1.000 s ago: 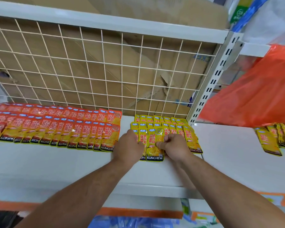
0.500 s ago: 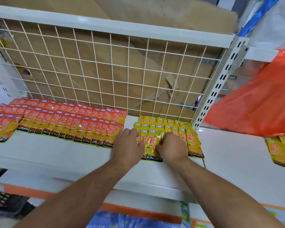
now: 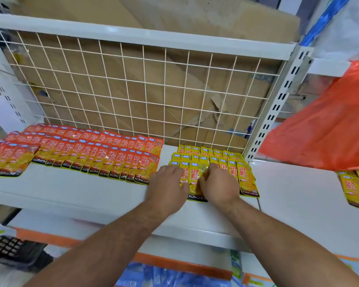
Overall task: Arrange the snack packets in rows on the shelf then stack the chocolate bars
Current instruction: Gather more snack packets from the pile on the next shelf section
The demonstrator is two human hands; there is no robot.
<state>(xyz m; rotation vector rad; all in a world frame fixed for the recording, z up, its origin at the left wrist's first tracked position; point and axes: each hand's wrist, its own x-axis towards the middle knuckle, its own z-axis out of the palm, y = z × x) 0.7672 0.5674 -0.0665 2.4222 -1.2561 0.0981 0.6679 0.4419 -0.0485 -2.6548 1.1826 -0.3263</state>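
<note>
L hand lies flat, fingers straight, pressing the left edge of the yellow Konchew packets, which overlap in rows at the right end of the white shelf, vs. the wire grid. R hand has fingers curled, pinching the front yellow packet. Red packets lie in rows just left.

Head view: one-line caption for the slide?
Left hand presses, right hand pinches yellow snack packets on the white shelf, right of the red packets.

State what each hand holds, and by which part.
The right hand seems to pinch the front yellow packet near its top; the left hand lies flat on neighbouring packets, gripping nothing.
</note>
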